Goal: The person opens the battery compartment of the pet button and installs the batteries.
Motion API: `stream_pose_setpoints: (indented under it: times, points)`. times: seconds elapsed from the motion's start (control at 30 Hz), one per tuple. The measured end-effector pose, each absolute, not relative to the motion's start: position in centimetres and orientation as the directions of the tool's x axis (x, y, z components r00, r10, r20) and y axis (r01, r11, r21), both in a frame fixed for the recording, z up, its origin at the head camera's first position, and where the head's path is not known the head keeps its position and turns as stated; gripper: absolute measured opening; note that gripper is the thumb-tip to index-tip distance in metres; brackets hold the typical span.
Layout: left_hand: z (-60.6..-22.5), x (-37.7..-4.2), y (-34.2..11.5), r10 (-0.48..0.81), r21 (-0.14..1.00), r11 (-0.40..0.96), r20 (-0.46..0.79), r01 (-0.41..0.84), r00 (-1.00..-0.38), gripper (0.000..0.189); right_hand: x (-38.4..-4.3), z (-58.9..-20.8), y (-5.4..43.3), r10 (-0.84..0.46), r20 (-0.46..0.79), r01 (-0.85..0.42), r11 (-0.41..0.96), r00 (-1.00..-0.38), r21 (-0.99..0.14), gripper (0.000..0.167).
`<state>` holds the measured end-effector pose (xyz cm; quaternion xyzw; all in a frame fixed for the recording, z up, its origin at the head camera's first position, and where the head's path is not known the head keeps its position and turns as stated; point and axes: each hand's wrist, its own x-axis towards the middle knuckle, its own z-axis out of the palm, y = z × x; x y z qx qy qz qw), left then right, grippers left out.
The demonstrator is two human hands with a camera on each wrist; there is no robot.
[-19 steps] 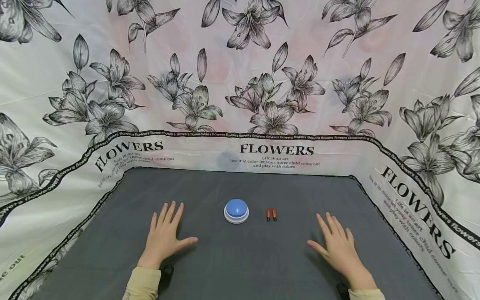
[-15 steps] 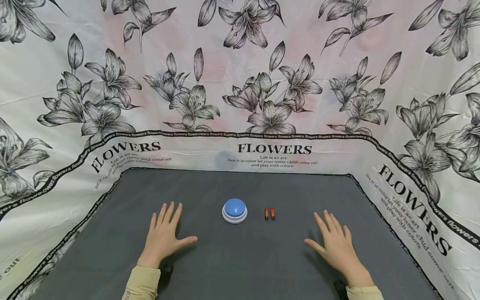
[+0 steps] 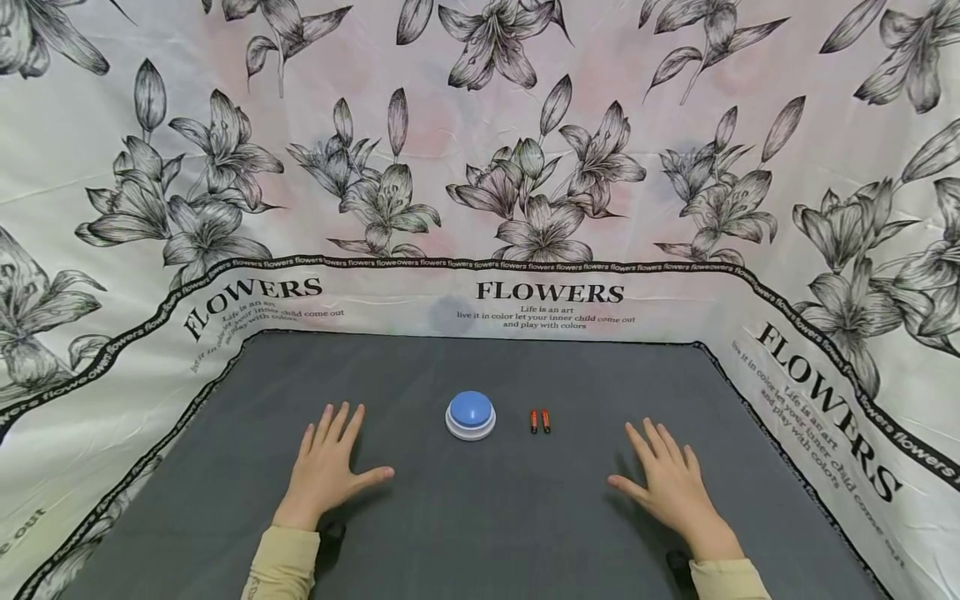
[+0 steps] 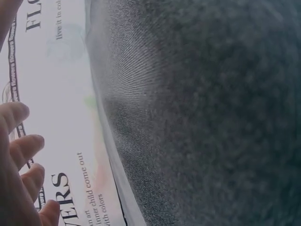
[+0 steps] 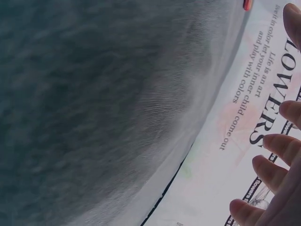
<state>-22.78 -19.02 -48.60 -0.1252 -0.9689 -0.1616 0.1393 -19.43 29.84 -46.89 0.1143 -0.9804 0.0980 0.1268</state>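
Note:
My left hand (image 3: 324,471) is held palm down over the left part of the grey cloth, fingers spread and thumb pointing inward. On the right, my right hand (image 3: 670,487) mirrors it, also spread and holding nothing. Between them, farther back, stands a round blue push button (image 3: 471,409) on a white base. Just right of it, two small red cylinders with dark ends, like batteries (image 3: 534,421), lie side by side. In the right wrist view a red tip of one cylinder (image 5: 248,4) shows at the top edge. Neither hand touches any of these things.
A dark grey surface (image 3: 480,533) spreads under both hands. White cloth printed with black lilies and the word FLOWERS (image 3: 551,292) borders it and rises behind and at both sides. Dark straps (image 3: 331,542) show under the wrists at the cream sleeves (image 3: 283,562).
The head view shifts slightly, so the button and the red cylinders sit a little left and higher in it. Both hands keep nearly the same place and spread pose.

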Motion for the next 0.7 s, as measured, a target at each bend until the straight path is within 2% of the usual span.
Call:
stream_pose_setpoints:
  times: [0.3, 0.7]
  points:
    - [-48.2, -23.4, -18.2, 0.216, 0.317, 0.891, 0.331, 0.324, -0.919, 0.106, -20.9, -46.4, 27.9, -0.236, 0.331, -0.317, 0.923, -0.914, -0.218, 0.086]
    - [-48.5, -24.0, -16.9, 0.252, 0.437, 0.84, 0.213, 0.323, -0.944, 0.091, -22.2, -45.5, 23.1, -0.312, 0.395, -0.44, 0.85, -0.864, -0.29, 0.072]
